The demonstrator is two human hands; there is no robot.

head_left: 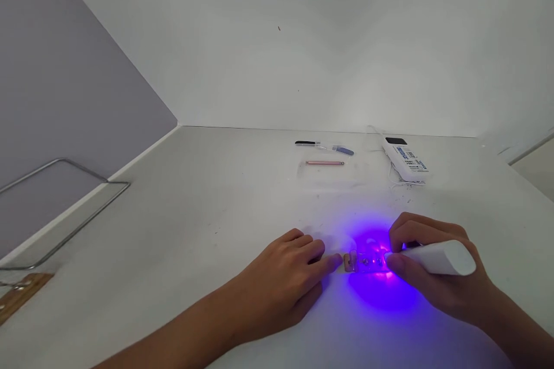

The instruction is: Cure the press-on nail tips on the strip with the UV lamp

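On the table [151,230], a clear strip [363,263] lit violet.
Right hand [441,282] grasps a lamp [452,258] at the strip's right end; left hand [294,271], clasping nothing, has a finger [333,262] by its left.

Cut off at left edge: wire frame [97,214], board [30,293]. At bottom: left forearm [190,323]. Hidden in right hand [450,295]: tip of lamp [450,258]. Blurred by glare [381,295]: clear piece [366,263]. Unreadably small: device's [404,158] print.

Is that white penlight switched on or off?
On: the white penlight throws a bright purple glow over the clear piece and the table around it.
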